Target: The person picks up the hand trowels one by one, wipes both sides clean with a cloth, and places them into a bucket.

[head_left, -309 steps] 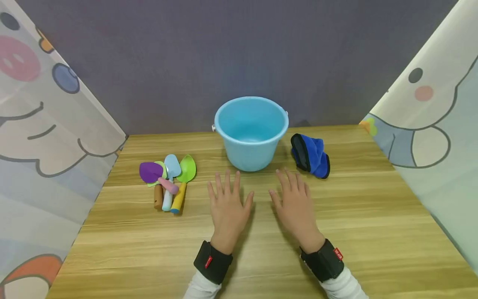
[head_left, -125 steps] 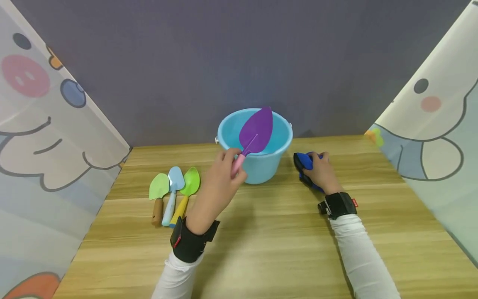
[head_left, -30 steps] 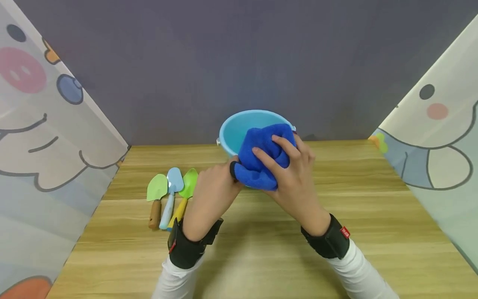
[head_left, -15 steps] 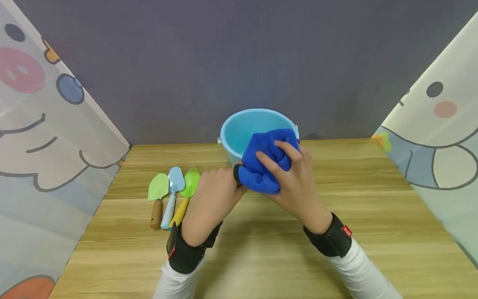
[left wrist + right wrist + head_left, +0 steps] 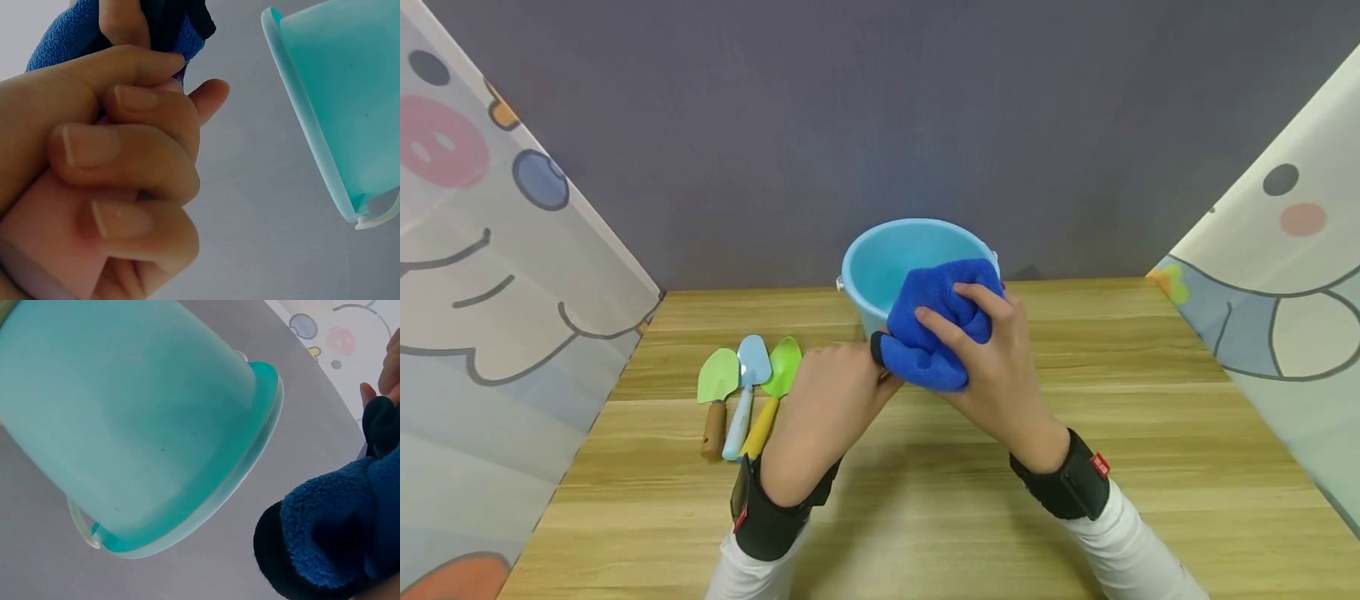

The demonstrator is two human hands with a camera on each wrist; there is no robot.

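Note:
My left hand (image 5: 827, 408) grips the pink handle (image 5: 53, 219) of a purple trowel, with its fingers curled round it. A blue fleecy cloth (image 5: 936, 304) with black edging is wrapped over the trowel's blade, which is almost wholly hidden. My right hand (image 5: 1000, 375) holds the cloth from the right, fingers bent over its top. The left thumb and a finger meet the cloth's black edge in the left wrist view. Both hands are in front of the light blue bucket (image 5: 876, 275), with the cloth overlapping its near rim in the head view.
On the wooden table (image 5: 1112, 383), left of my hands, lie a pale green trowel with a brown handle (image 5: 717, 400), a light blue trowel (image 5: 749, 383) and a green trowel with a yellow handle (image 5: 775, 392). A grey panel (image 5: 880, 108) stands behind the bucket.
The purple trowel was lifted from the pile and the cloth from the table's right side; the cloth now covers the blade. Over the last second, hands and cloth have shifted slightly right and nearer.

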